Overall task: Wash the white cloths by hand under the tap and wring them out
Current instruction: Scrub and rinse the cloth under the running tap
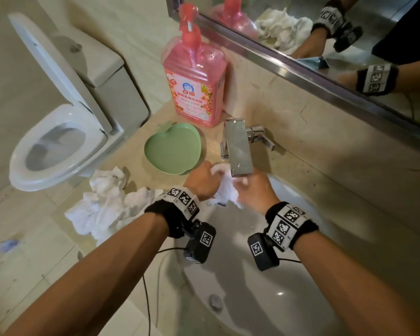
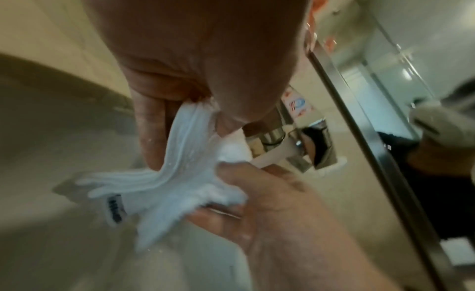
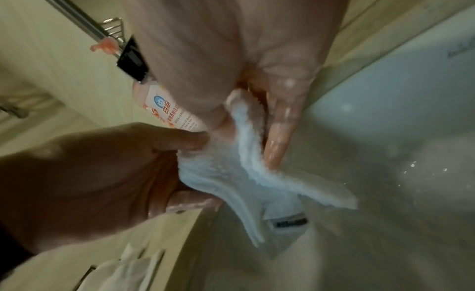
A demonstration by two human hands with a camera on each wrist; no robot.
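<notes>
1. White, soaked terry cloth (image 1: 224, 187) looks limp, slick and heavier with water; I'd grip both bunched ends to wring.
2. It's ribbed, fluffy, dark-tagged, held under the square chrome tap (image 1: 238, 146), over the basin (image 1: 301, 275).
3. My left hand (image 1: 200, 179) and right hand (image 1: 255, 190) both have fingers curled round it.
4. More crumpled white cloths (image 1: 102, 204) lie on the left surface (image 1: 136, 151).

Soft, dim indoor light fills the head view, which is fairly sharp at its centre and bends straight lines towards the edges. The tap (image 1: 238, 147) carries a bright sheen, and the forearms throw faint shadows on the sink (image 1: 289, 299). Both wrist views are dim, blurred and smeared, nearest skin out of focus.
</notes>
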